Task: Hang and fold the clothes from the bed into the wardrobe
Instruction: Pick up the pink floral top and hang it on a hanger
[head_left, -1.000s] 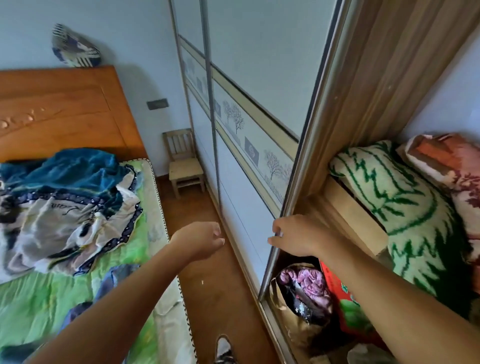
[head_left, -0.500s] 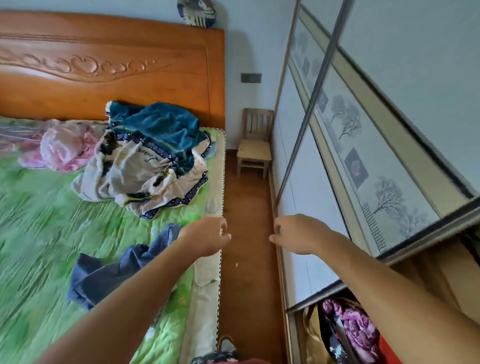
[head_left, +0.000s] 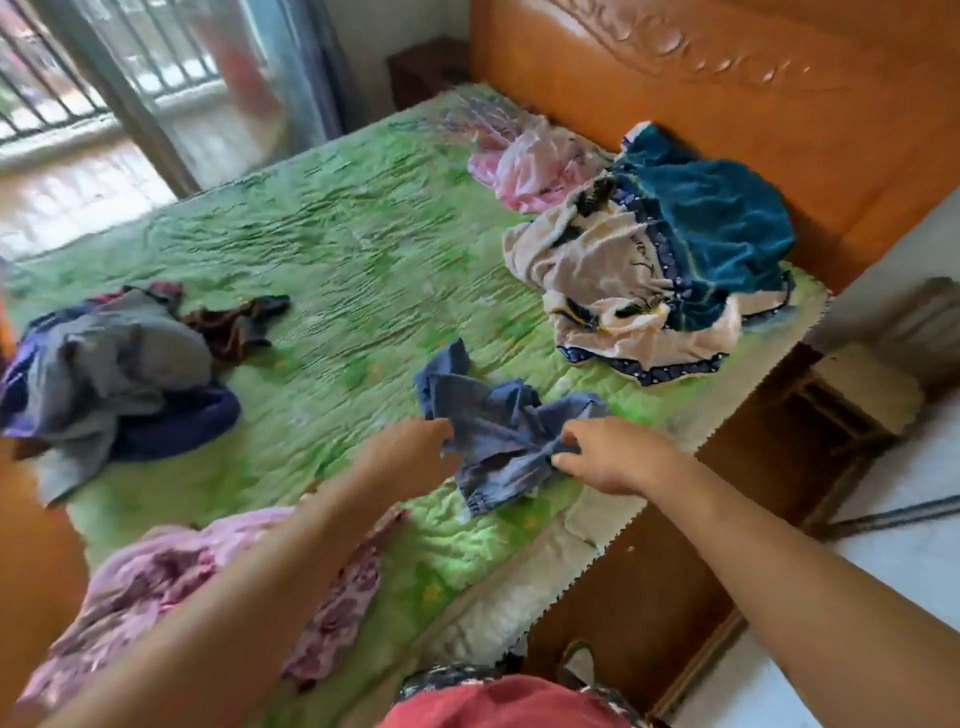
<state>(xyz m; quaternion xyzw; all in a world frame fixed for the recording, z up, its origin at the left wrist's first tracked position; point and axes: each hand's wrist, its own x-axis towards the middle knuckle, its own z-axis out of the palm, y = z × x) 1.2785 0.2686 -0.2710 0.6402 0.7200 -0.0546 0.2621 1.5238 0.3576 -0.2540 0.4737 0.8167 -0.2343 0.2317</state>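
Lying crumpled on the green quilted cover of the bed (head_left: 322, 249), close to its near right edge, a blue denim garment (head_left: 498, 421) is reached by both hands. The cloth is pinched between thumb and fingers of the right hand (head_left: 608, 457) at the garment's right side. The left hand (head_left: 410, 447) is set against the garment's left edge with its fingers curled; whether any cloth is caught in them cannot be told, as the view is blurred there. Both bare forearms are stretched out over the near corner of the bed.

Other clothes are scattered on the cover. A teal and cream heap (head_left: 670, 260) is piled by the carved wooden headboard (head_left: 701, 88), with a pink garment (head_left: 535, 166) just beside it, further from the near edge. A grey and purple heap (head_left: 114, 374) is seen at the left side of the bed, and a small dark garment (head_left: 234, 327) lies touching it. A mauve flowered garment (head_left: 171, 587) is spread at the near end, partly covered by the left forearm.

A small wooden chair (head_left: 852, 395) is placed on the brown floor (head_left: 649, 587) to the right of the bed, near the headboard. A barred window (head_left: 67, 78) is seen beyond the far side of the bed.
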